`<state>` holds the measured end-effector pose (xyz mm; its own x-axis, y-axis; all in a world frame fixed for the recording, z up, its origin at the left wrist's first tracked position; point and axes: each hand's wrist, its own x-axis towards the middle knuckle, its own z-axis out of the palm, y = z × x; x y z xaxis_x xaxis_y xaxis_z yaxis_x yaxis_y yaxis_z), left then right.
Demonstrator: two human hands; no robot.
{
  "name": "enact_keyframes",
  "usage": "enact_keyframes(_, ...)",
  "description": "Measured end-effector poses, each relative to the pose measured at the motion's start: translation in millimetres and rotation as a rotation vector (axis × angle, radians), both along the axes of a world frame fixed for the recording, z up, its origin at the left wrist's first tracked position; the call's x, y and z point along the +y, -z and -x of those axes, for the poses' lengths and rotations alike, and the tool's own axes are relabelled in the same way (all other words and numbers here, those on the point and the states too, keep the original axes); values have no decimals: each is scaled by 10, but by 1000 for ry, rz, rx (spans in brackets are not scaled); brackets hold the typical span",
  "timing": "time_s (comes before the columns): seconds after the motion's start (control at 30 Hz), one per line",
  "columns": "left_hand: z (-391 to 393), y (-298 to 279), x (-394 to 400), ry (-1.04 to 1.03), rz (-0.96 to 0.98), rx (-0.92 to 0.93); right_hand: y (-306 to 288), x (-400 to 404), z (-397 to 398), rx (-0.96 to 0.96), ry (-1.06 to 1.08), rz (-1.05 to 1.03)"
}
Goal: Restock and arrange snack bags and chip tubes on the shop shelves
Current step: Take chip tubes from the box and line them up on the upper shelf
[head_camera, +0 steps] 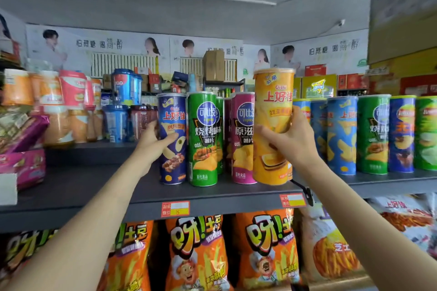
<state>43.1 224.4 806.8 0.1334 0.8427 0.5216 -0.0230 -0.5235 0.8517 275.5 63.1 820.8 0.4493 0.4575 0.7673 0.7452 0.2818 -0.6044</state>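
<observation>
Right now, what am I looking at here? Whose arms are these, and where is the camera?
No machine here: these are a person's bare arms, filmed by a camera worn on their head, looking forward and down at a shop shelf. The right hand grips a yellow chip tube, held upright just in front of the row. The left hand holds a dark blue tube standing on the shelf, beside a green tube and a pink tube. Orange snack bags fill the shelf below.
</observation>
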Motion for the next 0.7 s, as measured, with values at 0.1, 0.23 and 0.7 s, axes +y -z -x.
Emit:
enact_keyframes(0.1,-6,-13,143,48,79,5,3,-14,-3,-7,20,-8)
enact_keyframes(0.23,-78,-54,255,24,93,133,37,-14,-2,-7,38,8)
enact_keyframes(0.7,-811,-128,-854,-446,-820,80,3,-108,-601,323,46,66)
